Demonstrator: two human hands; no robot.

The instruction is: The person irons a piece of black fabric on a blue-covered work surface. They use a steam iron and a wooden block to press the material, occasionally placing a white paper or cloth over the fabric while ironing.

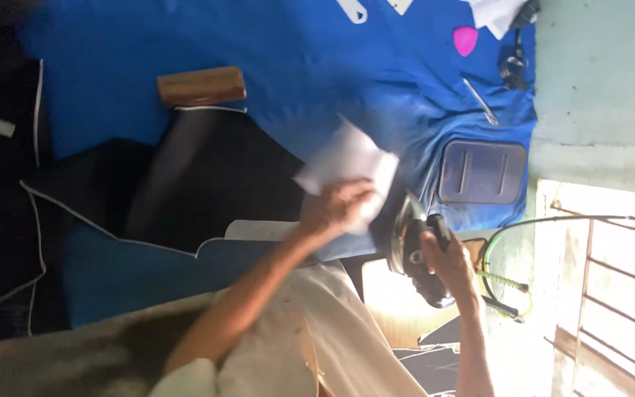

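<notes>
My left hand (pixel 336 209) is shut on a white piece of cloth or paper (pixel 347 158), lifted over the blue-covered table (pixel 317 66). My right hand (pixel 451 263) grips the handle of a black iron (pixel 414 250), tipped up at the table's near edge just right of the white piece. A black garment with white piping (pixel 185 176) lies spread on the table to the left of my left hand. The picture is blurred by motion.
A wooden block (pixel 200 86) rests above the black garment. A dark rectangular pad (pixel 482 171), a thin metal tool (pixel 481 101), pink chalk (pixel 465 40) and black scissors (pixel 512 68) lie at the right. A green cord (pixel 508 283) loops by the iron. A barred window (pixel 619 272) is at far right.
</notes>
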